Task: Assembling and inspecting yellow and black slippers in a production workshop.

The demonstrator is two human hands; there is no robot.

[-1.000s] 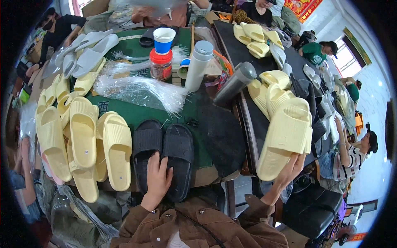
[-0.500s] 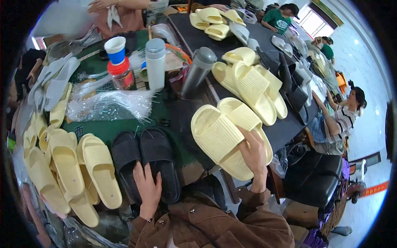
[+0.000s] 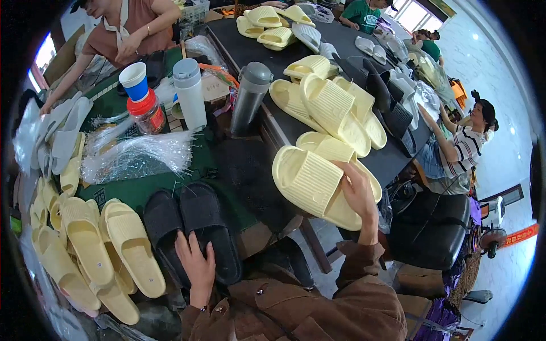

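Observation:
My right hand (image 3: 358,190) grips a pair of pale yellow slippers (image 3: 309,180), thumb and fingers closed over their inner side, holding them beside the dark table's near edge. A pair of black slippers (image 3: 206,224) lies at the front of the green-covered table (image 3: 213,153). My left hand (image 3: 195,262) is on this pair, its fingers hooked in at the straps where the two slippers meet; the fingertips are partly hidden. More pale yellow slippers (image 3: 135,244) are heaped left of the black pair. Others (image 3: 333,105) lie on the dark table beyond my right hand.
A bundle of clear plastic ties (image 3: 139,156) lies behind the black pair. Beyond stand a red-lidded jar (image 3: 149,116) with a paper cup (image 3: 135,81), a white bottle (image 3: 189,94) and a grey flask (image 3: 250,96). A black stool (image 3: 432,227) is at right. Co-workers sit around.
The view has shifted, so the tables sit further left. My right hand has carried the yellow pair slightly right. A co-worker at the upper left now reaches toward the grey slippers.

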